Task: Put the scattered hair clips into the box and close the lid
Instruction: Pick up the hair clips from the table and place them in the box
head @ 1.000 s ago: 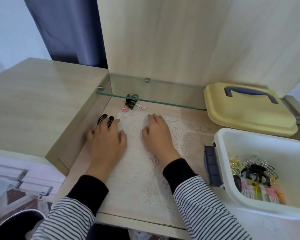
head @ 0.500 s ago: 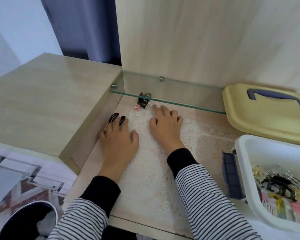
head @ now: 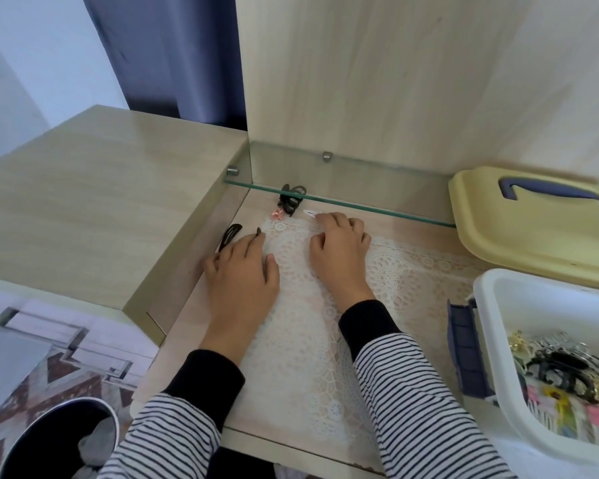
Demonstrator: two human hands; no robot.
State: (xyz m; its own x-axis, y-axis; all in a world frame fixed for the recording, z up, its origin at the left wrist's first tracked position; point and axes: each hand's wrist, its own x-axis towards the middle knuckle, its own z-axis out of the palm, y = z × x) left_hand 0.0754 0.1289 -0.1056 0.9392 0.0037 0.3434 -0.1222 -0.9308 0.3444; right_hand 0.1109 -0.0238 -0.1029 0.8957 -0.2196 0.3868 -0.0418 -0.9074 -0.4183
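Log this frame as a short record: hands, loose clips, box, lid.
left hand: flat on lace mat, fingertips on a black snap clip
right hand: fingertips at white clip
other loose clips: black snap clip, black claw clip, pink clip
box: open, clips inside
lid: off, behind box

Both hands lie palm down on a lace mat (head: 325, 340) on the table (head: 187, 323). Left hand (head: 241, 281): fingertips at two black snap clips (head: 230, 236), one partly covered. Right hand (head: 339, 250): fingertips touching a white clip (head: 310, 213). A pink clip (head: 277, 214) and black claw clip (head: 291, 200) lie under the glass shelf (head: 360, 205). The white box (head: 498, 340), open at right, holds mixed clips; its yellow lid (head: 533, 233) lies behind it.
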